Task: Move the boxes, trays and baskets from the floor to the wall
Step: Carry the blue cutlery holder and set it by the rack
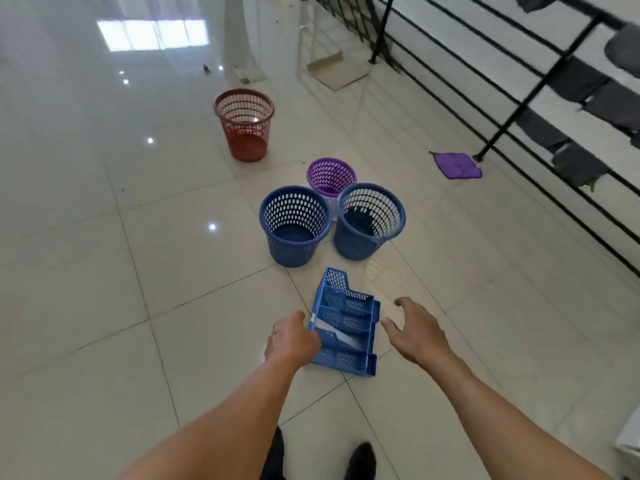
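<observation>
Dark shoes (pixel 360 459) stand on the glossy tiled floor (pixel 138 271) at the near edge of the view, with both bare forearms reaching out above them. Just ahead, a blue tiered tray (pixel 346 327) lies on the floor. The left hand (pixel 293 339) has its fingers curled round the tray's left wall and grips it. The right hand (pixel 415 332) hangs wide, fingers spread, just beside the tray's right side and apart from it. Beyond the tray two blue baskets (pixel 294 226) stand upright side by side, with a purple basket (pixel 330 176) close behind them. A red basket (pixel 244 124) stands well apart, farther out on the floor. Near the floor's right edge a purple cloth (pixel 457 165) lies by the black railing (pixel 519 98), and a cardboard piece (pixel 337 69) rests at the far end
</observation>
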